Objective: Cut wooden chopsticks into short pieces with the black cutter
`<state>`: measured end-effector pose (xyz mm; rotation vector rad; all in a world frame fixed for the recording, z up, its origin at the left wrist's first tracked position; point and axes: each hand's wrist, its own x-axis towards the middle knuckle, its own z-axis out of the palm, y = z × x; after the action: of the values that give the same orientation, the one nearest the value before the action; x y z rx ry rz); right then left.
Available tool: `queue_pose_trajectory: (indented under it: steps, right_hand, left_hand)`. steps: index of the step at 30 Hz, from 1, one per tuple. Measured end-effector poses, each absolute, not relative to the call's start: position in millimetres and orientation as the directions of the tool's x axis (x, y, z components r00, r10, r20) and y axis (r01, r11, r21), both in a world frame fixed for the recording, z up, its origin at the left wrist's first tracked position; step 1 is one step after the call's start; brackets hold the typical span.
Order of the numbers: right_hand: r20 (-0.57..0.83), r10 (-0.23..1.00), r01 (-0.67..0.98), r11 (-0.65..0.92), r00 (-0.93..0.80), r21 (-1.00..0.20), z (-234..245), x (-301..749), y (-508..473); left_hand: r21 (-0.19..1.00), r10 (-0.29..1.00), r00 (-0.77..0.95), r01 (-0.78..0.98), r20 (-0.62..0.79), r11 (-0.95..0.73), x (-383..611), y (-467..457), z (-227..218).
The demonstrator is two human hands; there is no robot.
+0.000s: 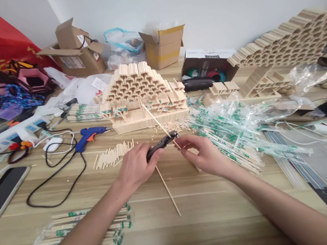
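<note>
Left hand point(135, 164) is wrapped round the pliers point(164, 141). Right hand point(202, 154) pinches the stick point(155, 119) just nearside of the pliers' head; long axis crosses the tool, far end leaning left.

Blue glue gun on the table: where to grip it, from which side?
Probably by the handle, from above on the near side. The blue glue gun lies on its side, handle angled toward the person, nozzle pointing right, away from that grip. Mind the black cord at the handle's end.
</note>
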<state>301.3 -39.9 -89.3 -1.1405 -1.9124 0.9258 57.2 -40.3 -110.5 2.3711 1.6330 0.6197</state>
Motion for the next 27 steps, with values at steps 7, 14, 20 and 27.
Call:
queue_pose_trajectory:
  steps: [7, 14, 20, 27]
  right_hand:
    - [0.23, 0.95, 0.403, 0.3, -0.213, -0.865, -102, 292, -42]
    - [0.298, 0.934, 0.459, 0.355, -0.195, -0.814, -107, 292, -42]
    - [0.239, 0.942, 0.404, 0.319, -0.236, -0.857, -105, 292, -44]
    - [0.184, 0.933, 0.32, 0.284, -0.31, -0.904, -104, 293, -39]
  left_hand:
    - [0.346, 0.941, 0.306, 0.876, 0.144, -0.337, 63, -45, -106]
    - [0.289, 0.925, 0.319, 0.883, 0.205, -0.368, 62, -46, -112]
    - [0.307, 0.897, 0.353, 0.851, 0.267, -0.427, 58, -44, -115]
    - [0.321, 0.884, 0.36, 0.834, 0.297, -0.448, 55, -42, -114]
